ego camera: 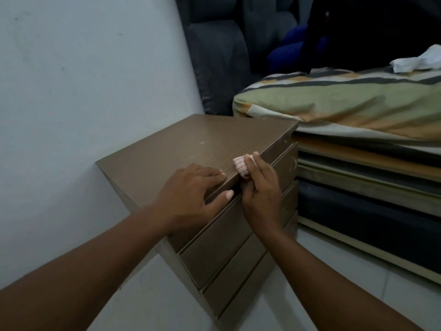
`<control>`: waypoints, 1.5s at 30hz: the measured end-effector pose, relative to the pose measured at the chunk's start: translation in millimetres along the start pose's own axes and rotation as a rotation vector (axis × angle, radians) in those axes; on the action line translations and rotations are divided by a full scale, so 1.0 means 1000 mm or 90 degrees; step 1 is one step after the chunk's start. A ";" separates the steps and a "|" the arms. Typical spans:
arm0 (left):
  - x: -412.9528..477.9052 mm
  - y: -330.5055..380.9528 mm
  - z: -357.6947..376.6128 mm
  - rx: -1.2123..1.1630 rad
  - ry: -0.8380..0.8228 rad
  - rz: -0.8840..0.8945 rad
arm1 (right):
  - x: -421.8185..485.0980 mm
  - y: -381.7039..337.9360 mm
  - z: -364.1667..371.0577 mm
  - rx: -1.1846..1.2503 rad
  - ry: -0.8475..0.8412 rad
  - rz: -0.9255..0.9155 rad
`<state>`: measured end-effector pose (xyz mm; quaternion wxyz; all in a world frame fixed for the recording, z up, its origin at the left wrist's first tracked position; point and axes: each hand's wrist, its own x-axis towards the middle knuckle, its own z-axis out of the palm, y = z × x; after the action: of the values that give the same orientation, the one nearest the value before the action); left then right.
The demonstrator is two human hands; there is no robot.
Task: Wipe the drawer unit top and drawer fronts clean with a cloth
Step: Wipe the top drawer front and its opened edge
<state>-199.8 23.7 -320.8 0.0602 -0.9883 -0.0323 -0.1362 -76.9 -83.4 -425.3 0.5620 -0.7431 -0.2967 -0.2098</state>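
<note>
The cloth (241, 166), a small white wad checked in red, sits bunched at the front edge of the drawer unit (181, 144), right where the top meets the uppermost drawer front (284, 168). The right hand (260, 194) has its grip pinched round the cloth, fingers curled and pressing it against that edge. Just beside it the left hand (191, 189) lies flat on the top, fingers spread, thumb hooked over the lip, steadying the unit; it holds nothing. The unit stands against the pale wall (83, 80), with a bed (358, 103) in a striped sheet close on its far side.

I would guess the edge is being wiped, with the drawer fronts below mostly yet to do. The wad is small, so it could slip from the fingers on a hard stroke, and a push along the front might nudge a drawer or leave the grooves between drawers untouched.
</note>
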 end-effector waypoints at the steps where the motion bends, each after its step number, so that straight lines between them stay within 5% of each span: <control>1: 0.011 0.002 0.002 0.001 -0.005 0.002 | 0.006 0.006 0.000 0.000 -0.001 0.012; 14: 0.070 0.012 0.016 0.053 -0.032 0.044 | 0.122 0.086 -0.027 0.001 -0.031 0.191; 18: 0.082 0.010 0.023 0.038 -0.047 0.050 | 0.124 0.082 -0.032 0.092 0.102 0.255; 20: 0.089 0.010 0.027 -0.001 -0.043 0.033 | 0.095 0.069 -0.017 0.107 0.130 0.195; 23: 0.095 0.010 0.030 -0.013 -0.050 0.024 | 0.071 0.068 0.003 0.096 0.110 0.125; 35: 0.100 0.011 0.031 -0.011 -0.051 0.027 | 0.168 0.114 -0.033 0.077 0.035 0.350; 40: 0.100 0.012 0.029 0.019 -0.055 0.025 | 0.124 0.095 -0.034 0.138 0.147 0.347; 45: 0.095 0.019 0.026 0.074 -0.063 0.015 | 0.048 0.060 -0.035 0.128 0.059 0.206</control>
<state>-100.3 12.5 -321.3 0.1173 -0.9890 -0.0312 -0.0846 -0.8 -118.4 -427.2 0.6731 -0.7106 -0.1664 -0.1200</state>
